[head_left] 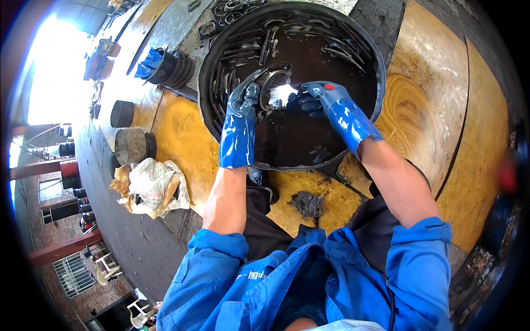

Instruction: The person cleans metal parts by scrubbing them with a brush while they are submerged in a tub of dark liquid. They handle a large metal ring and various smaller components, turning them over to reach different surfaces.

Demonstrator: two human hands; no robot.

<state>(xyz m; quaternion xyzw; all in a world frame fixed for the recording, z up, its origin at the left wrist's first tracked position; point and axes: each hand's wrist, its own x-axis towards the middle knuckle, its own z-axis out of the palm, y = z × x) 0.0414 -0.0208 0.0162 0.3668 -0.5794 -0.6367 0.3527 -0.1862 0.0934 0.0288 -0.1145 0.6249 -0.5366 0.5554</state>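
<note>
My left hand (243,98), in a blue rubber glove, is closed on the left side of a dark, wet ring-shaped metal part (269,91), held tilted above a round tub (381,83) of dark liquid (298,138). My right hand (323,98), gloved the same way, has its fingers curled at the part's right side. Between the hands shines a bright white patch (282,95); whether it is glare or a cloth I cannot tell. What the right fingers hold is hidden. Several similar metal parts (348,52) lean along the tub's inner wall.
More ring parts (221,10) lie beyond the tub. At left stand a dark bucket with blue gloves (157,66), a grey metal cylinder (131,145) and a white plastic bag (157,185). Yellowish floor sheets (436,71) surround the tub, with a dark fuzzy clump (307,204) near my feet.
</note>
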